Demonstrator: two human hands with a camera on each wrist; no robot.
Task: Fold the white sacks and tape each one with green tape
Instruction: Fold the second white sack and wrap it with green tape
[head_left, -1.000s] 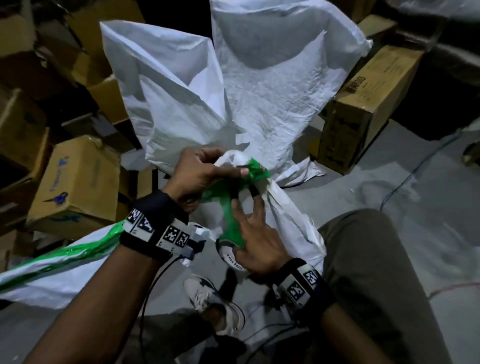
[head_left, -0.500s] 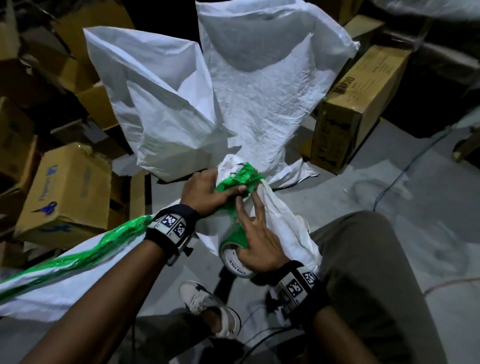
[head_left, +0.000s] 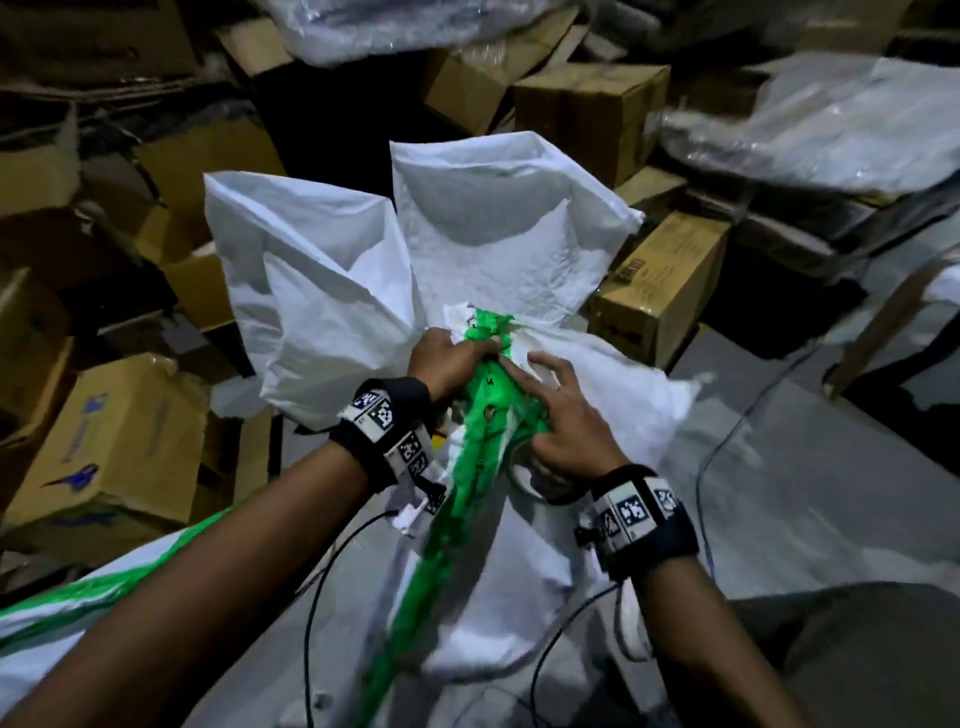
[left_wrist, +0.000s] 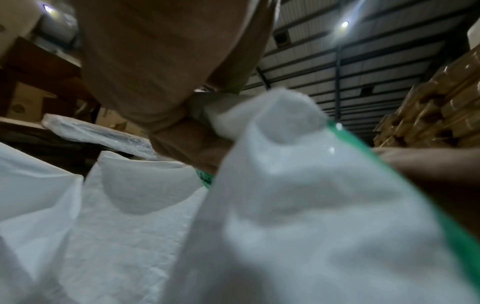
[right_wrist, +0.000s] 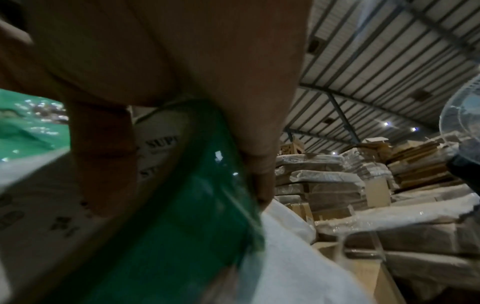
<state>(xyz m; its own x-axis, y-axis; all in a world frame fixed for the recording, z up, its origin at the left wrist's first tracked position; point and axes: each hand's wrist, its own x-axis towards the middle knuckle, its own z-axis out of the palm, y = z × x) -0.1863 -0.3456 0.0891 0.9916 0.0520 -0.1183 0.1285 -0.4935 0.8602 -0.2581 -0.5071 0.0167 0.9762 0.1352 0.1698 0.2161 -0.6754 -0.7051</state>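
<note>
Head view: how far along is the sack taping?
Done: one taped sack lies at lower left. In hand: the left hand grips the folded sack at its taped end; the right hand holds the green tape roll, its strip running down the bundle. Left: two upright sacks behind carry no visible tape.

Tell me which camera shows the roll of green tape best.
The right wrist view: the tape roll fills the frame, green edge and printed white core, gripped by the right hand. The head view shows only a sliver of it under that hand. The left wrist view shows just a green tape strip, no roll.
</note>
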